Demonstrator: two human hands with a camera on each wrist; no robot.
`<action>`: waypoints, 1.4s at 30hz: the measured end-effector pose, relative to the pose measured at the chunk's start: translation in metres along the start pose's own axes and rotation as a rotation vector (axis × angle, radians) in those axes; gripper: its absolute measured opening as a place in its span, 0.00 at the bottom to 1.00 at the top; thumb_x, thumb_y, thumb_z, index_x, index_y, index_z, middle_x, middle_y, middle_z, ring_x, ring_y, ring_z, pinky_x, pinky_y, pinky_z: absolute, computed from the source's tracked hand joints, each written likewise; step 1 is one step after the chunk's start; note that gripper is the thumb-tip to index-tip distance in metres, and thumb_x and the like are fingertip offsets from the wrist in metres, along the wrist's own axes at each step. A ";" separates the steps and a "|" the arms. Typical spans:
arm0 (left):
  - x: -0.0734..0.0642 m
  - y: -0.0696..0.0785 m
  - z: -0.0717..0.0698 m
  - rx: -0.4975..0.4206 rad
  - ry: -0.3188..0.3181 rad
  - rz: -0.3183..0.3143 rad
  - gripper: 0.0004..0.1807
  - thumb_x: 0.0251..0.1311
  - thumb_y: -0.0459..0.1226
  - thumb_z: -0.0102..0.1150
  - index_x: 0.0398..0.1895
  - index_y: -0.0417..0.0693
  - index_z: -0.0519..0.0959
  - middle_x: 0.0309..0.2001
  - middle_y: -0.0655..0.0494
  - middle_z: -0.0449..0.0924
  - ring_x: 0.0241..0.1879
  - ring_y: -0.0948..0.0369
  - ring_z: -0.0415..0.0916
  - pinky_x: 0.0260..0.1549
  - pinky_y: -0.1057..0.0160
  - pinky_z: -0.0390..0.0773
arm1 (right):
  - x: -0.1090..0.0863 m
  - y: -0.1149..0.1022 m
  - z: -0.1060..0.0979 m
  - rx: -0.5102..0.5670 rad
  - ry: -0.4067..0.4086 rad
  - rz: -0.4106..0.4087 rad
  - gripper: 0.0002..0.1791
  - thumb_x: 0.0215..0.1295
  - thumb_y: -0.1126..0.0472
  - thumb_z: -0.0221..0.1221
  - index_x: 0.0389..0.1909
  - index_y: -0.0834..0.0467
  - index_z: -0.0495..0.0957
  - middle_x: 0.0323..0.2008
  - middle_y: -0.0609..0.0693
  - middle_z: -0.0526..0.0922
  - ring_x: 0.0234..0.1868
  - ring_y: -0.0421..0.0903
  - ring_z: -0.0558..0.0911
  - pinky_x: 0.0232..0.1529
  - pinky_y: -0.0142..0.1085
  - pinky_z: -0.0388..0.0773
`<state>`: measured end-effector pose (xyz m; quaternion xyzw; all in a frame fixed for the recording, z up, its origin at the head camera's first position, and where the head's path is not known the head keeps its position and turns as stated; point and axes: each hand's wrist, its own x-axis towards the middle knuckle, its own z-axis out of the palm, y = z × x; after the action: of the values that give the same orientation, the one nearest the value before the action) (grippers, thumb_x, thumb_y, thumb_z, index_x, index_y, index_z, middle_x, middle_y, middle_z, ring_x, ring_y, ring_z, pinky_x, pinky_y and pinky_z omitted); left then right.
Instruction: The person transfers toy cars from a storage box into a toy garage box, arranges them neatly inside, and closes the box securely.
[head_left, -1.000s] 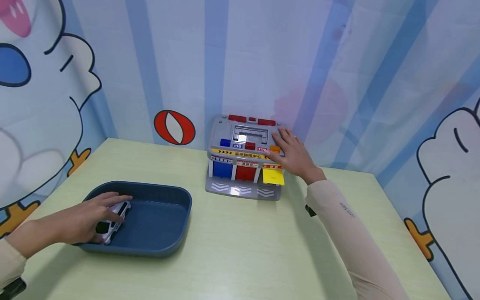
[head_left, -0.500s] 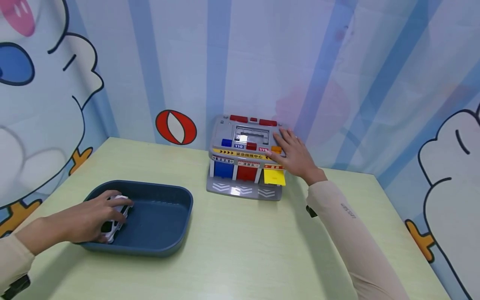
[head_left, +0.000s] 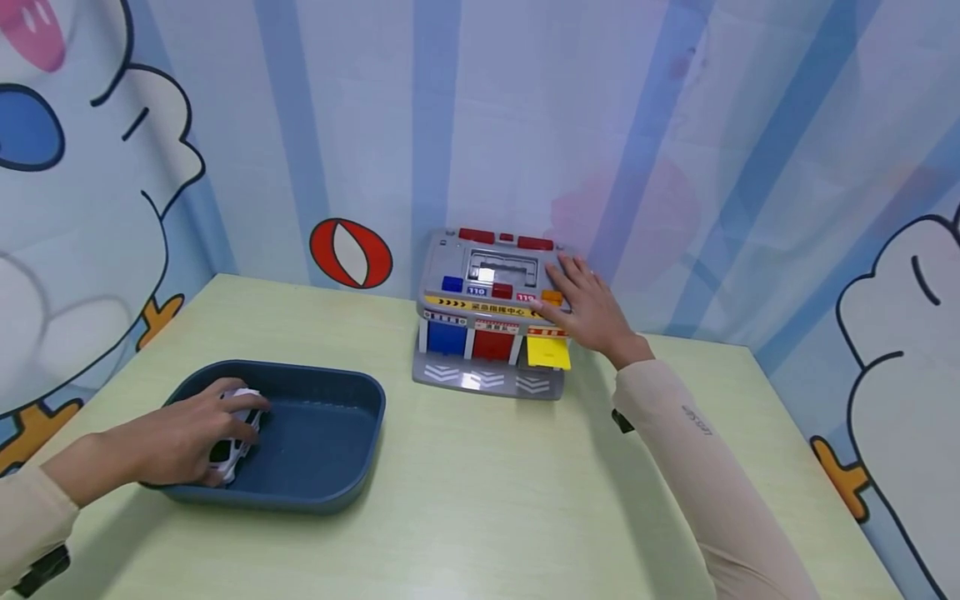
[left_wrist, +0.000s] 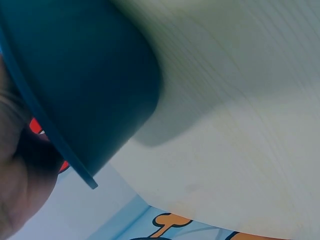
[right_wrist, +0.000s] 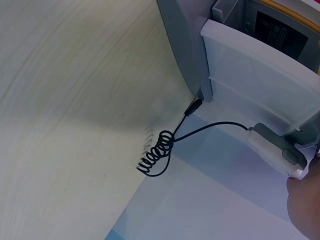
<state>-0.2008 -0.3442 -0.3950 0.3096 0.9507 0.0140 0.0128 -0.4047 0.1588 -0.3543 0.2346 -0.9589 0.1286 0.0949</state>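
My left hand (head_left: 191, 433) reaches into a dark blue tray (head_left: 326, 497) at the left and grips a white toy car (head_left: 242, 454) with black windows. The hand covers part of the car. In the left wrist view the outer wall of the tray (left_wrist: 85, 85) hides the car, and part of the hand (left_wrist: 25, 185) shows beyond the rim. At the back of the table stands a grey toy garage (head_left: 442, 258) with blue and red doors and a raised yellow door (head_left: 549, 352). My right hand (head_left: 592, 308) rests on its roof's right end, fingers spread.
A black coiled cord (right_wrist: 159, 150) runs beside the garage to a grey-and-white handset (right_wrist: 277, 150) in the right wrist view. Behind the pale wooden table (head_left: 480, 492) hangs a printed blue-striped cloth (head_left: 502, 108), with cartoon figures at both sides.
My left hand and the toy car have shifted slightly right inside the tray. My right hand stays on the garage roof.
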 end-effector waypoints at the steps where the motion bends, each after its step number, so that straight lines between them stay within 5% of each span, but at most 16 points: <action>1: 0.001 0.000 0.000 -0.003 -0.001 0.001 0.19 0.38 0.43 0.82 0.38 0.63 0.87 0.61 0.48 0.76 0.61 0.38 0.66 0.50 0.37 0.76 | 0.000 0.000 0.000 0.001 0.001 0.000 0.47 0.69 0.29 0.44 0.80 0.49 0.45 0.82 0.51 0.40 0.82 0.56 0.37 0.79 0.59 0.38; 27: 0.005 0.004 -0.008 -0.004 -0.015 0.025 0.20 0.35 0.42 0.81 0.37 0.62 0.87 0.57 0.49 0.78 0.56 0.44 0.68 0.46 0.42 0.76 | 0.002 -0.004 0.000 0.002 0.005 0.017 0.47 0.68 0.29 0.45 0.80 0.48 0.45 0.82 0.50 0.40 0.82 0.55 0.37 0.79 0.58 0.37; 42: 0.008 0.011 -0.034 0.050 -0.050 -0.063 0.20 0.36 0.45 0.78 0.38 0.62 0.86 0.59 0.45 0.76 0.62 0.31 0.62 0.47 0.35 0.79 | -0.001 -0.003 -0.002 0.008 -0.005 0.021 0.47 0.68 0.29 0.45 0.80 0.48 0.45 0.82 0.51 0.40 0.82 0.56 0.36 0.79 0.59 0.37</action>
<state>-0.2018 -0.3311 -0.3610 0.2801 0.9594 -0.0178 0.0293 -0.4028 0.1573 -0.3520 0.2251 -0.9610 0.1329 0.0899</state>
